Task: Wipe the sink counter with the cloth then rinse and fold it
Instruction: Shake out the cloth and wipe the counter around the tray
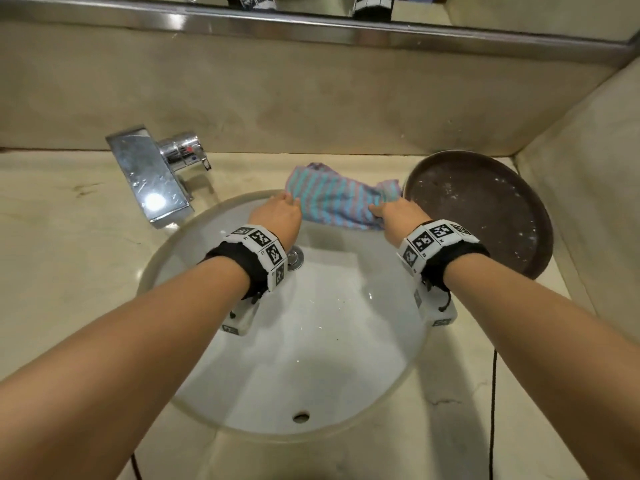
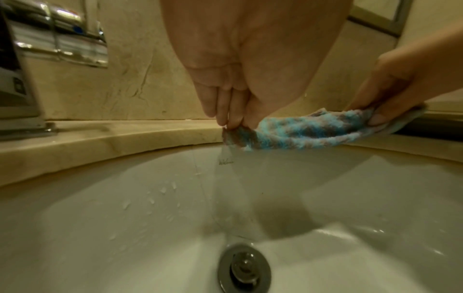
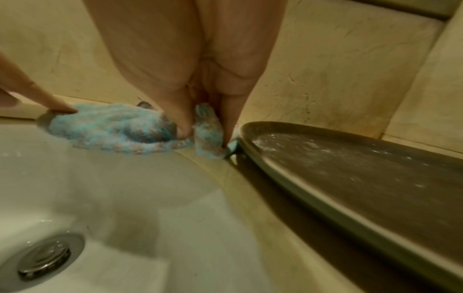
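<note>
The striped cloth (image 1: 337,199) lies on the counter (image 1: 69,209) at the far rim of the sink (image 1: 311,341), just beside a round brown tray (image 1: 485,209). The left hand (image 1: 277,213) pinches its left corner between fingertips and thumb, while the right hand (image 1: 398,213) pinches its right end with curled fingers.
</note>
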